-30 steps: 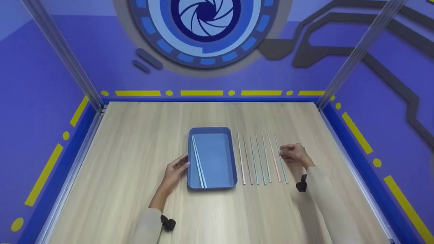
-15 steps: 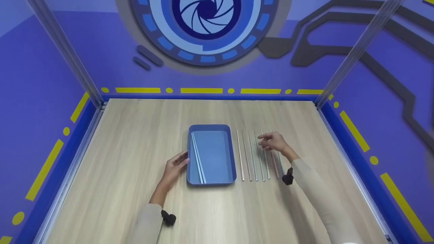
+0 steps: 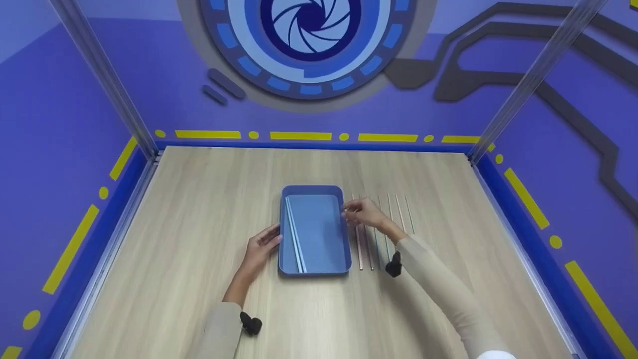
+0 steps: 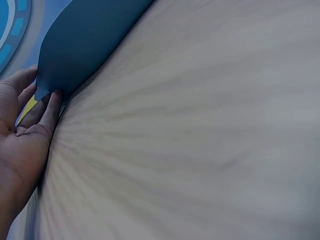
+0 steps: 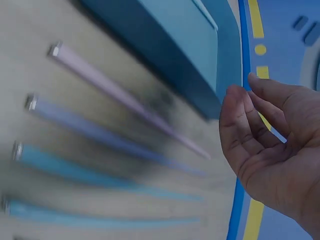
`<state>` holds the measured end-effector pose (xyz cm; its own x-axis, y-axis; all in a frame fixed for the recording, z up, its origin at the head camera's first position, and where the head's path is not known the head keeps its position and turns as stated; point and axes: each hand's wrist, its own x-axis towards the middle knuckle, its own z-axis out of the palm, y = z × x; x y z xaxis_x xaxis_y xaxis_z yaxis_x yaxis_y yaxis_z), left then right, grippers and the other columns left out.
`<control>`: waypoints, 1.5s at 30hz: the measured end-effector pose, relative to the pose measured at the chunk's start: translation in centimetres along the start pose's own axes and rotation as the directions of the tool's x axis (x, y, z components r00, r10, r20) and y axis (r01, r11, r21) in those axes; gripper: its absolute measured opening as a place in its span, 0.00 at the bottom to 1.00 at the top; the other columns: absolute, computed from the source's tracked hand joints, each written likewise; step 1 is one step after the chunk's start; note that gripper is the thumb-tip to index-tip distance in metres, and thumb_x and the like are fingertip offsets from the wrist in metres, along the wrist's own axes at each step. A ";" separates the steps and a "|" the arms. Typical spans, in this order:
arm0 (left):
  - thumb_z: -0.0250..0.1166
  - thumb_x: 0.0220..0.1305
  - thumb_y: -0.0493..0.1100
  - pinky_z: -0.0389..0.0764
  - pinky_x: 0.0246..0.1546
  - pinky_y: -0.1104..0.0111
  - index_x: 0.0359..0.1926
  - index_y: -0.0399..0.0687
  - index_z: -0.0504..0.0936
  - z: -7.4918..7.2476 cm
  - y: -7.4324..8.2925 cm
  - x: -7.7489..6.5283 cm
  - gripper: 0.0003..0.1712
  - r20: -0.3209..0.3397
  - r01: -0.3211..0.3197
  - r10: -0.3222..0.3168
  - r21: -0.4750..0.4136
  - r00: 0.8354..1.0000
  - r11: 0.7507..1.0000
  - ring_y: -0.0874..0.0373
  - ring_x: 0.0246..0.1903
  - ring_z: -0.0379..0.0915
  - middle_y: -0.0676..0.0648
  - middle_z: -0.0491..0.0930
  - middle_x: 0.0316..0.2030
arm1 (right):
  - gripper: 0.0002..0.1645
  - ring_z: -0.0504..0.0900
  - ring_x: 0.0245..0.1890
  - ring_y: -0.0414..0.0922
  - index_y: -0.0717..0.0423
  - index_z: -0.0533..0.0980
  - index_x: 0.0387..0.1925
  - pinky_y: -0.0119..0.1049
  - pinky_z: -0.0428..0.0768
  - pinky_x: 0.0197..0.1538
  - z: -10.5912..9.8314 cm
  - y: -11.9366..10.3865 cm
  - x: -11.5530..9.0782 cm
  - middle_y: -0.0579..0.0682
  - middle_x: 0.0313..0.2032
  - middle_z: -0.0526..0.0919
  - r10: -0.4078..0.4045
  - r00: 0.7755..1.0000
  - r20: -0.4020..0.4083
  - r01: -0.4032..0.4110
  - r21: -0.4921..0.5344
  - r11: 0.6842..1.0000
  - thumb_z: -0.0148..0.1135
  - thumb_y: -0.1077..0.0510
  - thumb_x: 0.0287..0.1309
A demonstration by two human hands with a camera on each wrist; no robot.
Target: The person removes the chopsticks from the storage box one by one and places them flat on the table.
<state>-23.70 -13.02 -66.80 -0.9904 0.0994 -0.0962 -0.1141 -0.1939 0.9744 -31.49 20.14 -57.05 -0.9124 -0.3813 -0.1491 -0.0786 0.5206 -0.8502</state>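
A blue rectangular tray [image 3: 319, 234] lies in the middle of the table. Two pale chopsticks [image 3: 295, 234] rest inside it, slanting along its left side. My left hand [image 3: 258, 249] touches the tray's left wall from outside with thumb and fingers. At the tray's right rim hovers my right hand [image 3: 367, 213], its fingers loosely bent; in the right wrist view nothing shows between them. Below it lies a row of several chopsticks, among them a pink one [image 5: 105, 82], a lavender one [image 5: 90, 129] and a teal one [image 5: 75, 167], with silver ends. My forearm partly hides the row.
The wooden table [image 3: 214, 199] is bounded by blue-purple panels with yellow marks at the back and both sides. Metal posts [image 3: 112, 85] stand at the back corners. A black device [image 3: 394, 264] is strapped at each wrist.
My right hand has moved left from the rightmost chopstick, across the row, to the tray's right rim. The left hand stays at the tray. The chopsticks in the tray look unmoved.
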 end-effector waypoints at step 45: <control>0.67 0.70 0.41 0.79 0.66 0.70 0.71 0.39 0.71 -0.1 0.0 0.3 0.32 0.001 0.024 -0.024 0.006 1.000 1.000 0.42 0.73 0.66 0.36 0.70 0.71 | 0.23 0.79 0.30 0.40 0.67 0.81 0.54 0.26 0.79 0.30 11.8 -3.4 6.0 0.60 0.43 0.87 0.070 0.998 -0.004 -0.069 -0.174 0.982 0.71 0.68 0.55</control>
<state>-23.98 -13.14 -66.86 -0.9873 0.1051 -0.1195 -0.1375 -0.1858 0.9729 -31.98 7.12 -61.02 -0.9173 -0.3408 -0.2058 -0.0837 0.6704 -0.7372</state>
